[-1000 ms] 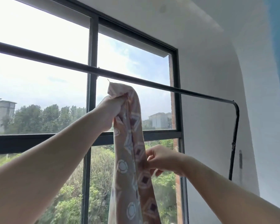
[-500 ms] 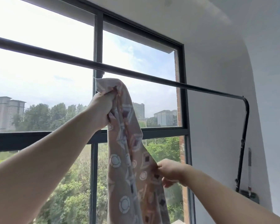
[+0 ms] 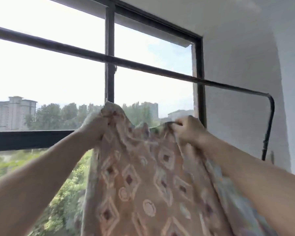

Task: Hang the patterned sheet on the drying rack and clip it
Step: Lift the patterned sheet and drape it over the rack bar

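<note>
Both hands are gripping the top edge of the one patterned sheet (image 3: 140, 181): the left hand (image 3: 95, 128) is bunching a corner in clenched fingers (image 3: 103, 119), and the right hand (image 3: 187, 132) is pinching the hem a little way along. The cloth is stretching between them and hanging below the fingers. The single black rail of the drying rack (image 3: 228, 86) is running above and beyond both sets of fingers, and the cloth is not yet touching it. To do the throw-over well, I judge, the person should be lifting both hands together until the hem is clearing the rail, keeping the edge taut and level (a slack middle would likely be bunching up), then letting the far side fall evenly. Counting: one sheet, one rail, two hands, and no clips are showing.
</note>
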